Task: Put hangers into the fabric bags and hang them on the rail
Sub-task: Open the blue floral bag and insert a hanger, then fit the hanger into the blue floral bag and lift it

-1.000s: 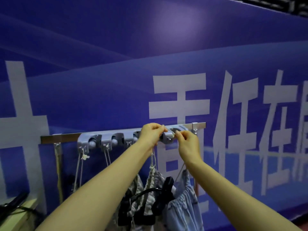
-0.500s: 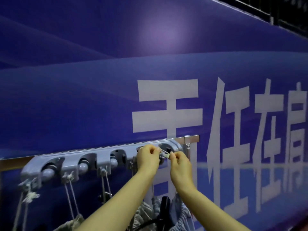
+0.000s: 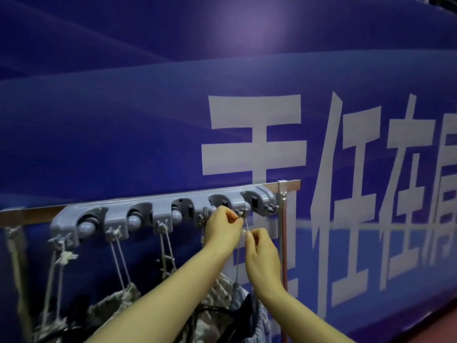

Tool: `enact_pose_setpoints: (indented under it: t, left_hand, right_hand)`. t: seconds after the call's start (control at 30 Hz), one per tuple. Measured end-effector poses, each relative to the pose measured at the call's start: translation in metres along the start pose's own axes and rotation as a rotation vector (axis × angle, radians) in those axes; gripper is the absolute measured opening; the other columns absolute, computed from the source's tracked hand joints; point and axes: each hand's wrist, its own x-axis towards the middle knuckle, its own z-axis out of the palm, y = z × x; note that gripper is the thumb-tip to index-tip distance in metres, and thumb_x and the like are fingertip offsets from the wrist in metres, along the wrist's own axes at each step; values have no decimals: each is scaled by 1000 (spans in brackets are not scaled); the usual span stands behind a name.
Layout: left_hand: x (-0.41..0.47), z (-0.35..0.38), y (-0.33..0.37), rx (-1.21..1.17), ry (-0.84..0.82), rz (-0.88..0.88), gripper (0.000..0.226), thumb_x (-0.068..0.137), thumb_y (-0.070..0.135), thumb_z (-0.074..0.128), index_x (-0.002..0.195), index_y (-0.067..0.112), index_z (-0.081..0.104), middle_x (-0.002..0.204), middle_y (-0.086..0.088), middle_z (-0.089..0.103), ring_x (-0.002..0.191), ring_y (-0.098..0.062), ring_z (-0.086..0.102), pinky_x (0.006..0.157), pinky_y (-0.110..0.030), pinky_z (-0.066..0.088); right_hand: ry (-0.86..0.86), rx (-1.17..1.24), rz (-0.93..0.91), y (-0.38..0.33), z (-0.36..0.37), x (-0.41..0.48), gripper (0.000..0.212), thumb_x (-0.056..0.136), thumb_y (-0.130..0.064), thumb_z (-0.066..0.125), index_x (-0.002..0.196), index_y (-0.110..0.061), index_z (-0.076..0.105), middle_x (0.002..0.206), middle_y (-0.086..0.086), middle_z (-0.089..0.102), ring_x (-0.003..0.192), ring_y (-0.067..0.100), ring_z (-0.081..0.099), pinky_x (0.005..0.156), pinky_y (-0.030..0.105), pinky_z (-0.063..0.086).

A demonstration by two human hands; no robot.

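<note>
Pinching a pale cord (image 3: 246,225) between them, the left hand (image 3: 222,230) worked at a hook (image 3: 241,214) on the grey rail (image 3: 163,214) while the right hand (image 3: 262,253) gripped the cord just below. Fabric bags (image 3: 222,293) hung beneath on cords, a black hanger (image 3: 215,311) poking out by the forearms.

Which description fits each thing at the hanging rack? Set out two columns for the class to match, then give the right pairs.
Things
1. left hand
2. right hand
3. blue fabric bag
4. end hook

Descriptions
A. bare, nothing hanging from it
B. pinching the drawstring just below the rack
C. up at a hook on the rack
D. hanging low between the forearms

Pairs: 1-C, 2-B, 3-D, 4-A
</note>
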Motion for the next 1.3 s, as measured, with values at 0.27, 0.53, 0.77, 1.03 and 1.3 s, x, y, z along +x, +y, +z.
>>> enact_pose_setpoints:
  t: [0.27,0.53,0.77,1.03,1.3]
  left_hand:
    - [-37,-50,17,-73,-71,-24,16,89,18,56,73,16,58,86,-6,64,87,-25,62,87,-44,54]
    - [-106,-167,-6,-55,79,-104,25,88,13,56,64,18,54,82,-11,61,80,-23,59,69,-33,52]
    - [-216,-324,-74,15,442,-298,28,87,8,58,61,19,53,62,-3,53,60,-13,50,50,-20,42]
    - [-390,-458,-150,-35,815,-621,30,89,4,55,62,14,48,63,-8,45,53,-14,41,46,-17,34]
    - [-459,-521,-188,62,936,-776,14,92,15,57,84,5,50,82,-8,50,85,-25,50,82,-37,46]
  right_hand:
    - [-5,-28,-154,-51,-12,-23,17,99,-30,41,88,-21,50,92,-1,50,77,13,50,71,32,40]
    - [-194,105,-213,-134,24,-86,21,99,-28,41,89,-13,51,91,10,58,80,23,52,69,35,38]
    - [-526,300,-338,-217,106,-201,21,100,-28,41,86,-14,50,83,2,56,76,18,50,63,31,32]
    - [-939,346,-326,-257,195,-361,22,98,-34,43,88,-16,52,91,4,62,91,26,62,83,41,48]
    - [-1129,211,-225,-268,266,-432,19,95,-25,53,107,-10,53,108,9,60,94,24,57,84,40,47]
